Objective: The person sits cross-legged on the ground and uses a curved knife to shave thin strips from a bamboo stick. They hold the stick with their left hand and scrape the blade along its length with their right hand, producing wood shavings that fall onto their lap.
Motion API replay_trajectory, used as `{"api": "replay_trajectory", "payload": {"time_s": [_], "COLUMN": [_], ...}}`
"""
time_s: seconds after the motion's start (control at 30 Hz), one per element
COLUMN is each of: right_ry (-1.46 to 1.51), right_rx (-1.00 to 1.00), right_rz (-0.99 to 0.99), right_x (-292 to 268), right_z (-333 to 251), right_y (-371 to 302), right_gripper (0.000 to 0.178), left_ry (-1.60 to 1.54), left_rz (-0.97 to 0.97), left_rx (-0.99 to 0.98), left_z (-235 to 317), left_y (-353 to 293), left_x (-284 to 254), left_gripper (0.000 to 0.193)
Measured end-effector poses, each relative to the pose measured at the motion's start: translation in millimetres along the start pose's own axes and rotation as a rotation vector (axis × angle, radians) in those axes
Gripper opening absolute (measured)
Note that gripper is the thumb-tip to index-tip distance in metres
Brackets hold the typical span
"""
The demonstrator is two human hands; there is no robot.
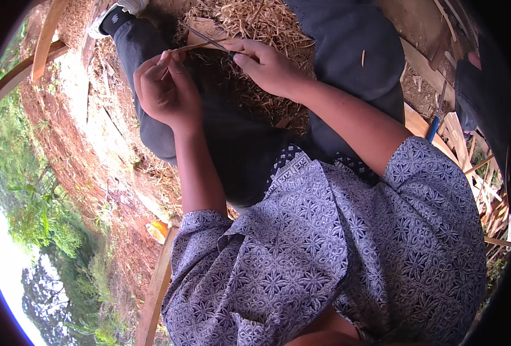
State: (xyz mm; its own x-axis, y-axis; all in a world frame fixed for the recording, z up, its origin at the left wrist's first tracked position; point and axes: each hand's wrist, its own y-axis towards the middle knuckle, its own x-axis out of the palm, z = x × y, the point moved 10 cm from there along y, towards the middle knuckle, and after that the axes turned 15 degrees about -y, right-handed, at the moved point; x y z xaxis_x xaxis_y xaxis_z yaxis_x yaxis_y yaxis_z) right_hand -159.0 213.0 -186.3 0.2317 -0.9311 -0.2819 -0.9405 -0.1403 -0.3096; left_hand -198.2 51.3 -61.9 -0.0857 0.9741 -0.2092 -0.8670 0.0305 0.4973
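Observation:
My left hand (166, 86) is closed in a pinch on one end of a thin, pale wooden strip (195, 46), held up between my knees. The fingers of my right hand (267, 66) are wrapped round the dark handle of a knife. Its narrow blade (202, 36) points away to the far left and crosses the strip close to my right fingers. Whether the right thumb also presses on the strip cannot be told. Beyond both hands, a flat piece of wood (208, 27) lies among the shavings.
Curled wood shavings (261, 20) cover the ground between my legs. A small sliver (363, 57) rests on my right trouser leg. To the right are a blue-handled tool (433, 128), split wooden strips (457, 138) and another person's dark clothing (480, 92). Wooden beams (157, 288) stand at left.

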Motion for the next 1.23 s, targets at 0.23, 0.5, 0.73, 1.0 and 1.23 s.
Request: {"api": "replay_trajectory", "payload": {"time_s": [0.23, 0.5, 0.73, 1.0, 1.23], "right_ry": [-0.122, -0.062, -0.006, 0.043, 0.114], "right_rx": [0.162, 0.002, -0.021, -0.013, -0.015], "right_rz": [-0.002, 0.055, 0.075, 0.011, 0.035], "right_x": [0, 6, -6, -5, -7], "right_z": [17, 2, -17, -28, -25], "right_y": [-10, -10, -5, -10, -5], "right_gripper": [0.034, 0.035, 0.035, 0.035, 0.034], "left_ry": [0.010, 0.016, 0.028, 0.042, -0.017], "left_rz": [-0.013, -0.030, -0.018, -0.039, -0.031], "left_rx": [-0.014, 0.021, 0.000, -0.009, -0.027], "left_z": [6, -1, -1, 4, 1], "left_y": [-1, -7, -3, -8, -2], "left_x": [2, 0, 1, 1, 3], "left_gripper": [0.010, 0.010, 0.010, 0.010, 0.013]}}
